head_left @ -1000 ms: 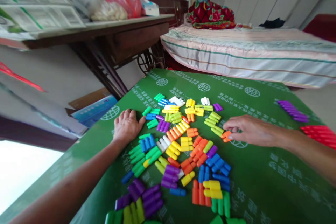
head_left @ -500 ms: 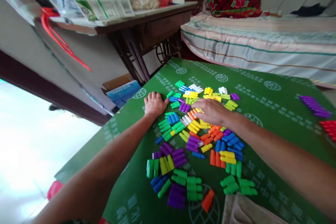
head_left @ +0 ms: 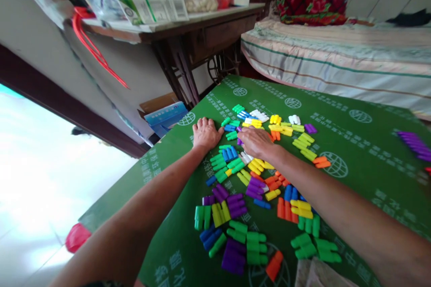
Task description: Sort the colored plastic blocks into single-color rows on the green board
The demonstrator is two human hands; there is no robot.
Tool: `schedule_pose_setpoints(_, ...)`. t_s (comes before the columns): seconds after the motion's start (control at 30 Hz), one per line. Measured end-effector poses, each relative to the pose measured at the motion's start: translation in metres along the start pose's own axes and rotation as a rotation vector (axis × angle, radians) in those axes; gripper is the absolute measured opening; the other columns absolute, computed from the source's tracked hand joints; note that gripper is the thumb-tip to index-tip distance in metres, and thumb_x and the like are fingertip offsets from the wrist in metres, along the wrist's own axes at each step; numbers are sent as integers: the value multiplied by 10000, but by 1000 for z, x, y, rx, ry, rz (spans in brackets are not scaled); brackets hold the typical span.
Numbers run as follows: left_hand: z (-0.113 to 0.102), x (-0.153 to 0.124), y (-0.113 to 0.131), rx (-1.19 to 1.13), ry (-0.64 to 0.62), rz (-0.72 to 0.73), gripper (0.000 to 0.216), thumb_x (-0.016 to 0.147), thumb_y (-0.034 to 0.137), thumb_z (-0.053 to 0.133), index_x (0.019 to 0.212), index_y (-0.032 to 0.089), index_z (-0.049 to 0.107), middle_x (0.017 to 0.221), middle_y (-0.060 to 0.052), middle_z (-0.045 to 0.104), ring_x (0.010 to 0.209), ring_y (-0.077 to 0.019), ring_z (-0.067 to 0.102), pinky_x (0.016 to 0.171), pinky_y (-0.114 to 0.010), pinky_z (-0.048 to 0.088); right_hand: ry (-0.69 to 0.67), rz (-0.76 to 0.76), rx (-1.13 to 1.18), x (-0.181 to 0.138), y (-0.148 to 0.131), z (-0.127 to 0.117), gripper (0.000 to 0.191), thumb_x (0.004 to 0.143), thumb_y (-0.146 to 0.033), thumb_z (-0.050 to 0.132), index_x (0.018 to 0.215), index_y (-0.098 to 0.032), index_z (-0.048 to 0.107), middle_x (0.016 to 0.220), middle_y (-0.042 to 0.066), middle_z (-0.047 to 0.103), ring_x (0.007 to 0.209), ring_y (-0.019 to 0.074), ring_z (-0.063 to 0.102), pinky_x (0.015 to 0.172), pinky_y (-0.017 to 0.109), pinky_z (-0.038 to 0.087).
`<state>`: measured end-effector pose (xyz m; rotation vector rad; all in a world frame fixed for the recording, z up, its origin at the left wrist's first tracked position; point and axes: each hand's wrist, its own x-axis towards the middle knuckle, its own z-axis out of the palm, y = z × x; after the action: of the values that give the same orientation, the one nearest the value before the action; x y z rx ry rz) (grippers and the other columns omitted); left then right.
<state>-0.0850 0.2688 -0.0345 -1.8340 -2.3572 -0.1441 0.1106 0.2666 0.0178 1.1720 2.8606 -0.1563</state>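
Note:
My left hand [head_left: 206,134] lies flat at the left edge of the green table [head_left: 188,175], fingers spread, holding nothing. Over the middle of the scattered pieces, my right hand [head_left: 257,141] bends down with its fingers curled. Its fingertips close on purple bullet-shaped toy blocks [head_left: 239,141], mostly hidden under the hand. Between the hands lie green blocks [head_left: 231,136], and blue blocks [head_left: 230,154] sit just below. Yellow blocks [head_left: 281,130] and orange blocks [head_left: 274,136] are beyond my right wrist. Nearer to me are more purple blocks [head_left: 236,206] and green blocks [head_left: 257,247].
A grey-brown cloth [head_left: 314,273] lies at the near edge. Separate purple blocks [head_left: 414,145] are at the far right. Behind stand a wooden sewing table [head_left: 202,31] with boxes [head_left: 155,9] and a bed [head_left: 336,58]. A blue box [head_left: 166,119] is beside the table.
The view has swung slightly left. My right hand has moved left from the orange blocks onto the purple ones, and orange blocks now show beyond its wrist. My left hand stays flat.

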Motion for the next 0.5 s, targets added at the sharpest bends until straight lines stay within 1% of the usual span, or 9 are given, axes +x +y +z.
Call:
schedule_pose_setpoints(0.07,-4,0,-1,3,-6,6,608,902,587,335,1247,116,506,1399,-182,460,1342,-315,365,1088,-479,328,4,-10,-4,0,-3,-5,276,847,-157,485,1018,-170,700,1147,126,674,1070,270,599,853,338,477)
schedule_pose_setpoints(0.13,-9,0,-1,-3,-12,18,608,900,567,284,1224,112,523,1398,-194,463,1336,-337,368,1079,-485,338,10,-8,-15,-2,-8,-12,269,837,-175,500,1009,-191,707,1138,92,692,1055,244,616,847,306,472)
schedule_pose_setpoints(0.23,-17,3,-3,-14,-20,32,626,865,571,266,1179,98,530,1366,-217,479,1319,-371,379,1068,-518,344,37,12,-17,-6,-9,-26,285,818,-216,522,1026,-286,703,1122,-7,713,1034,183,634,808,238,467)
schedule_pose_setpoints(0.3,-20,8,-3,-18,-26,50,645,838,588,228,1143,108,531,1323,-216,505,1301,-378,394,1053,-521,355,89,29,45,-11,4,-37,297,809,-255,527,1036,-353,693,1122,-72,714,1025,157,640,777,215,466)
schedule_pose_setpoints(0.37,-21,13,-3,-16,-22,32,661,813,586,149,1094,128,534,1316,-213,504,1293,-383,395,1046,-528,357,150,92,118,-22,36,-51,276,811,-298,531,1021,-380,691,1107,-118,714,1013,142,643,762,203,464)
schedule_pose_setpoints(0.4,-20,16,-4,-16,-23,35,671,797,597,121,1077,146,532,1330,-204,497,1304,-378,385,1052,-523,352,175,153,143,-31,60,-57,262,813,-317,539,1016,-377,694,1094,-130,716,1004,136,644,758,197,463)
schedule_pose_setpoints(0.47,-17,21,-7,-14,-27,27,707,773,618,60,1058,165,521,1341,-213,487,1309,-380,374,1059,-532,337,205,348,174,-55,120,-68,265,787,-315,595,1027,-347,703,1035,-120,729,943,132,654,719,188,461)
schedule_pose_setpoints(0.5,-13,23,-10,-23,-36,21,723,756,639,50,1061,177,516,1352,-212,481,1317,-384,363,1066,-542,323,219,448,171,-69,155,-72,281,775,-313,621,1042,-310,707,1014,-84,735,921,145,657,703,200,463)
